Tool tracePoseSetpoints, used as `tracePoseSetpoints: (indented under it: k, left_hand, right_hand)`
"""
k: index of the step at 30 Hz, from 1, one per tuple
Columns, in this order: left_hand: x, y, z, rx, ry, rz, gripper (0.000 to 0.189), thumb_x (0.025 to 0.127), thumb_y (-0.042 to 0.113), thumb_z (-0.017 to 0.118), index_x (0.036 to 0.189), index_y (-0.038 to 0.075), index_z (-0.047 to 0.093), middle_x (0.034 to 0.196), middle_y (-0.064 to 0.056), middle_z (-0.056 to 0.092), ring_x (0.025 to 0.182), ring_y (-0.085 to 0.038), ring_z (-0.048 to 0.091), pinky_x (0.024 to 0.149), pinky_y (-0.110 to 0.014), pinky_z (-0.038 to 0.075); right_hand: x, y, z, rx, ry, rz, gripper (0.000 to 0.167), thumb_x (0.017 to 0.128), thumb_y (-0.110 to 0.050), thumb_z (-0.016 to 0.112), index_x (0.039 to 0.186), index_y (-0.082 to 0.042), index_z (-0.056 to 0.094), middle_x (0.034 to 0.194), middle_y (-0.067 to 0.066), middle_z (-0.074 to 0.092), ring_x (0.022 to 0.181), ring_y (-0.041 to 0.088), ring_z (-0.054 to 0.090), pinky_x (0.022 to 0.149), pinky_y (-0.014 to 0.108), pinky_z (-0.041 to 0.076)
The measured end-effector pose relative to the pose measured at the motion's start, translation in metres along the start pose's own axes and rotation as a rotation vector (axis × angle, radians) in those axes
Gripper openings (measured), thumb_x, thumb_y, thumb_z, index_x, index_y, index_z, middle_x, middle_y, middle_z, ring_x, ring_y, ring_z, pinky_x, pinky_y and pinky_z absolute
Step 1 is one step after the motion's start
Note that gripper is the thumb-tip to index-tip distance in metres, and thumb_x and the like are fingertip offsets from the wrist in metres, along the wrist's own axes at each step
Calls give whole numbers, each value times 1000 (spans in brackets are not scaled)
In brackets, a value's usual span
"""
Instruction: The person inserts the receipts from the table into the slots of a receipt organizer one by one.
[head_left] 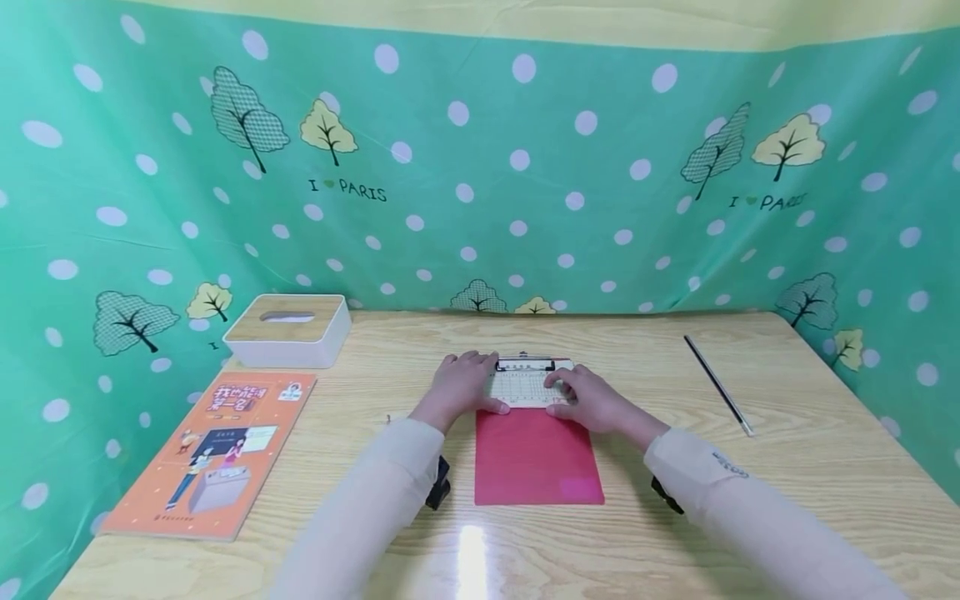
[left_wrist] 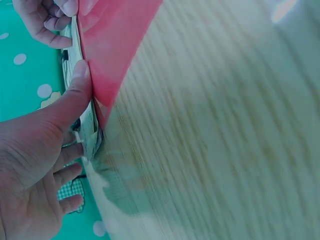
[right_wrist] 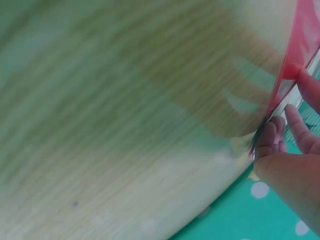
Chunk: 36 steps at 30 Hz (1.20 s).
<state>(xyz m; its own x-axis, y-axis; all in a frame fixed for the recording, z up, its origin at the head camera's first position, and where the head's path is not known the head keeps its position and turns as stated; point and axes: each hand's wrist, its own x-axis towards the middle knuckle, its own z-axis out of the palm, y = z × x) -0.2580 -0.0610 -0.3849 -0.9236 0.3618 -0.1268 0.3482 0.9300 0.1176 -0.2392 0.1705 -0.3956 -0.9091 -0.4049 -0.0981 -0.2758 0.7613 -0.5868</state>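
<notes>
A pink-red clipboard (head_left: pixel 537 458) lies in front of me, its metal clip (head_left: pixel 525 364) at the far end. Under the clip, printed white sheets (head_left: pixel 522 388) cover only the top part of the board, their near edge running straight across it. My left hand (head_left: pixel 467 386) rests over the left side of the sheets, thumb along the near edge, other fingers fairly straight beside the clip. My right hand (head_left: pixel 588 398) holds the sheets on the right, index finger bent on the paper and thumb at the near edge. The left wrist view shows several paper layers beside the left thumb (left_wrist: pixel 80 87).
An orange book (head_left: pixel 213 454) lies on the left, before a white tissue box (head_left: pixel 288 329) with a wooden lid. A dark pen-like stick (head_left: pixel 717 383) lies on the right of the wooden table (head_left: pixel 390 350). A green patterned cloth (head_left: pixel 517 175) hangs behind.
</notes>
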Motion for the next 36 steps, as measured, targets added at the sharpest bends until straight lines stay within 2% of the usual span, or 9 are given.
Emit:
tracePoseSetpoints:
  k: [8, 14, 19, 23, 31, 36]
  left_hand:
    - [10, 4, -2, -8, 12, -33, 96, 80, 56, 79, 155, 9, 40, 155, -7, 46, 148, -29, 34, 118, -50, 26]
    - [16, 6, -5, -15, 4, -58, 96, 80, 55, 79, 155, 10, 40, 156, -7, 45, 149, -30, 30, 120, -50, 22]
    - [19, 6, -6, 14, 27, -73, 94, 79, 56, 79, 154, 12, 43, 155, -6, 47, 150, -32, 28, 120, -50, 21]
    - [21, 7, -7, 38, 30, -81, 93, 79, 58, 79, 152, 12, 46, 153, -6, 48, 149, -32, 30, 120, -50, 21]
    - [26, 11, -7, 96, 37, -100, 91, 75, 63, 79, 146, 13, 54, 145, -8, 55, 140, -29, 40, 115, -47, 31]
    - [31, 10, -5, 90, 38, -101, 91, 74, 63, 80, 145, 13, 54, 143, -9, 55, 138, -29, 41, 114, -48, 32]
  right_hand:
    - [14, 10, -8, 18, -7, -53, 32, 93, -13, 76, 119, -3, 61, 100, 12, 51, 92, 25, 51, 84, 39, 45]
    - [21, 13, -11, 30, -21, -13, 33, 93, -13, 76, 121, -5, 61, 101, 11, 51, 94, 26, 50, 84, 39, 44]
    - [25, 12, -14, 25, -23, 5, 32, 93, -13, 75, 121, -5, 60, 101, 12, 51, 94, 26, 49, 83, 38, 44]
    - [27, 11, -16, 28, -33, 21, 33, 94, -14, 75, 121, -5, 60, 102, 12, 52, 94, 26, 49, 84, 38, 43]
    - [26, 12, -18, 44, -46, 46, 33, 93, -13, 75, 121, -6, 60, 103, 12, 53, 96, 27, 50, 85, 39, 44]
    - [29, 14, -20, 36, -46, 56, 32, 93, -13, 76, 119, -7, 60, 104, 13, 53, 98, 28, 51, 88, 41, 44]
